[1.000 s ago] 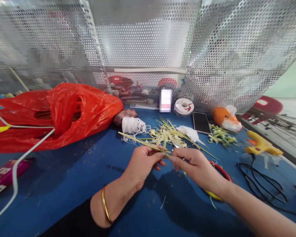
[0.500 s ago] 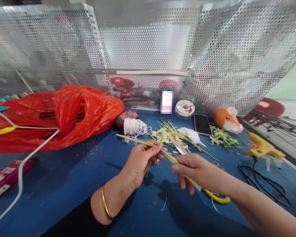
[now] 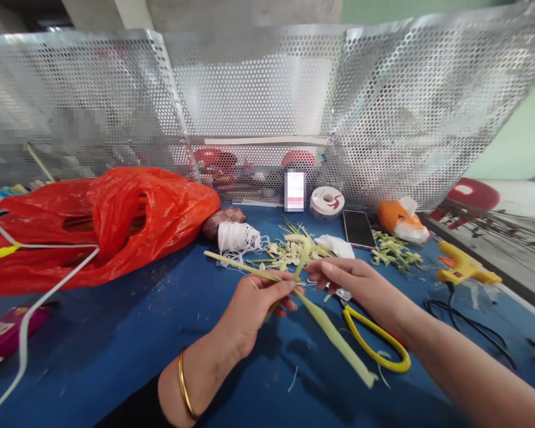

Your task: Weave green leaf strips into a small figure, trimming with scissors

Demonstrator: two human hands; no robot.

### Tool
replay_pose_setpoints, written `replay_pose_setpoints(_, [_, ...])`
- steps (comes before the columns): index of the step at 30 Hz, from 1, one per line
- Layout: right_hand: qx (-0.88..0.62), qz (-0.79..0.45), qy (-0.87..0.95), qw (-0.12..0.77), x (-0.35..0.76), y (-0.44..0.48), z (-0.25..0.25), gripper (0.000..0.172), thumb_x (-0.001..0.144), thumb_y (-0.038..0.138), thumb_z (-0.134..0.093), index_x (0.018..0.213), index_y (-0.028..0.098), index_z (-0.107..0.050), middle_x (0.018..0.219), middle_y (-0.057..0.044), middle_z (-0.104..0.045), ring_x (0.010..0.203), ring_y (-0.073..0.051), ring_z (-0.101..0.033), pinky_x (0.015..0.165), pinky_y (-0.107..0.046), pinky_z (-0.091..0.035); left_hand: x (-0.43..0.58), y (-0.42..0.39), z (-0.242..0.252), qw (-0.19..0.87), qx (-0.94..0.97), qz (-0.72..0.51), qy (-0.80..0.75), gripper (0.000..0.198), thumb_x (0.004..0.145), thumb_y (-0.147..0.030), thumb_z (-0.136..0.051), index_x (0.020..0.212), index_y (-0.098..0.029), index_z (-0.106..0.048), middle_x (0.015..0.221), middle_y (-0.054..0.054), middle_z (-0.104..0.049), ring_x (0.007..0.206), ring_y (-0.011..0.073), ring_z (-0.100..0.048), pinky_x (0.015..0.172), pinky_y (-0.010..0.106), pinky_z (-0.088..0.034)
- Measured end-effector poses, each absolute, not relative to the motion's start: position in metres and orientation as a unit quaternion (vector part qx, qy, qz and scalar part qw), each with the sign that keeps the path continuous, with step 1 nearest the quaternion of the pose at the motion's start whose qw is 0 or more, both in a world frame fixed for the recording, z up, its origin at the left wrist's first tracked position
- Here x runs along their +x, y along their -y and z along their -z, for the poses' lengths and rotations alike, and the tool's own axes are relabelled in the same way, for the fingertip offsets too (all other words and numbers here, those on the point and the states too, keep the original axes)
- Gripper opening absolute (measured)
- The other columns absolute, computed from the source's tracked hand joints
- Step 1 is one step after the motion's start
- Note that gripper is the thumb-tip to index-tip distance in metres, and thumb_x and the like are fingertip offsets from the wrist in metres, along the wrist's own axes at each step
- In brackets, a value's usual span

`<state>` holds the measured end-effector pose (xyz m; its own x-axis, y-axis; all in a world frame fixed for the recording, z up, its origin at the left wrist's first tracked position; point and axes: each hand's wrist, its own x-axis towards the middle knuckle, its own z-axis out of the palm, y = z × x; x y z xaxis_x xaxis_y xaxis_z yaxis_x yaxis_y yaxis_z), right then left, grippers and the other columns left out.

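Observation:
My left hand (image 3: pixel 261 303), with a gold bangle at the wrist, pinches several pale green leaf strips (image 3: pixel 334 336) where they cross. One strip points up, one goes left, and a wide one hangs to the lower right. Just right of the crossing is my right hand (image 3: pixel 350 274), its fingers slightly bent and apart, near the upright strip but holding nothing that I can make out. Scissors with yellow handles (image 3: pixel 377 339) lie partly under my right hand and forearm. Behind the hands is a heap of green and yellowish plant scraps (image 3: pixel 285 249).
On the blue table (image 3: pixel 160 333) are a red plastic bag (image 3: pixel 173 208), white string (image 3: pixel 238 238), a ribbon roll (image 3: pixel 327 202), a dark phone (image 3: pixel 359 229), an orange tissue pack (image 3: pixel 401 220) and a yellow glue gun (image 3: pixel 466 264). A perforated metal screen (image 3: pixel 254 89) stands behind.
My right hand has let go of the wide strip and moved up toward the crossing, uncovering the strip's end and more of the scissors. The view has shifted slightly.

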<state>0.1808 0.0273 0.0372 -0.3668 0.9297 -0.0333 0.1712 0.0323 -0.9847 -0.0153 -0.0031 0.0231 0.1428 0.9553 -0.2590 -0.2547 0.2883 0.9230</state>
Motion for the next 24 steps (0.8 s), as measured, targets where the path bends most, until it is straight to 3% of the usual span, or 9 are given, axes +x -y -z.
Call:
replay_pose_setpoints(5, [-0.4,-0.68,0.442,0.427,0.17,-0.028,-0.022,0.03,0.07,0.044,-0.076,0.079,0.016,-0.071,0.051,0.006,-0.043,0.049,-0.008,-0.035,0.049,-0.022,-0.029,-0.008,0.012,-0.019,0.675,0.425,-0.36,-0.484,0.017,0.073,-0.028,-0.073,0.081,-0.014,-0.072,0.075,0.009,-0.072,0.05,0.0108,-0.061,0.047,0.021,-0.04])
replay_pose_setpoints(10, [-0.414,-0.622,0.384,0.543,0.175,-0.033,-0.026,0.026,0.063,0.034,-0.082,0.063,0.016,-0.064,0.054,0.005,-0.048,0.05,-0.007,-0.039,0.05,-0.022,-0.03,-0.008,0.012,-0.018,0.675,0.399,-0.353,-0.51,0.017,0.071,-0.029,-0.074,0.08,-0.014,-0.072,0.07,0.009,-0.071,0.049,0.0125,-0.062,0.045,0.021,-0.04])
replay_pose_setpoints(14, [-0.42,-0.598,0.387,0.563,0.176,-0.035,-0.028,0.027,0.062,0.034,-0.083,0.059,0.016,-0.063,0.056,0.004,-0.051,0.05,-0.007,-0.041,0.049,-0.023,-0.032,-0.008,0.011,-0.019,0.685,0.381,-0.351,-0.512,0.019,0.069,-0.029,-0.076,0.08,-0.013,-0.073,0.07,0.009,-0.071,0.049,0.0125,-0.062,0.045,0.021,-0.041])
replay_pose_setpoints(21, [-0.439,-0.585,0.37,0.573,0.179,-0.04,-0.018,0.029,0.06,0.036,-0.084,0.07,0.014,-0.069,0.059,0.003,-0.054,0.05,-0.006,-0.045,0.047,-0.019,-0.035,-0.011,0.008,-0.018,0.699,0.386,-0.334,-0.501,0.021,0.075,-0.025,-0.07,0.091,-0.012,-0.072,0.079,0.009,-0.074,0.054,0.0118,-0.065,0.05,0.02,-0.043])
replay_pose_setpoints(24, [-0.482,-0.571,0.402,0.529,0.181,-0.043,-0.016,0.037,0.06,0.041,-0.083,0.085,0.015,-0.072,0.07,0.0,-0.063,0.055,-0.008,-0.053,0.051,-0.021,-0.039,-0.011,0.007,-0.019,0.696,0.381,-0.337,-0.506,0.018,0.075,-0.02,-0.068,0.091,-0.011,-0.071,0.077,0.008,-0.074,0.055,0.0119,-0.065,0.05,0.02,-0.043])
